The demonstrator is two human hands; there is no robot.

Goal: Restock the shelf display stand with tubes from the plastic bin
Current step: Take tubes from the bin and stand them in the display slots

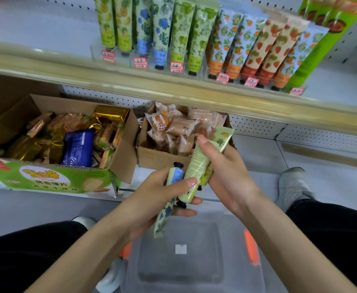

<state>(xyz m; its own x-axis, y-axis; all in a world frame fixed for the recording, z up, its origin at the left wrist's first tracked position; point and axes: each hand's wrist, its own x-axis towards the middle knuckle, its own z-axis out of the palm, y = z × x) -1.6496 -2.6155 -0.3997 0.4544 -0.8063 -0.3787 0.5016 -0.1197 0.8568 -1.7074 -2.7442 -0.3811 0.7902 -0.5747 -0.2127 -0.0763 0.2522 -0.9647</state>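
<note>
Nearly done, I judge: my left hand [152, 199] grips a blue-flowered tube [174, 176], my right hand [232, 176] a lemon tube [200, 161] — plastic bin [194, 271] looks empty, display stand [124, 60] almost full.

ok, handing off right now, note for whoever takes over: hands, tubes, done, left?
Left hand grips a blue-flower tube, thumb over the pale green tube's end.
Right hand grips that pale green tube and a yellow-fruit tube behind it.
Both hands are above the clear plastic bin; no tubes visible in it.
Done: display stand on the shelf already holds rows of tubes.
Left: place the held tubes in the stand, probably by matching print.
</note>
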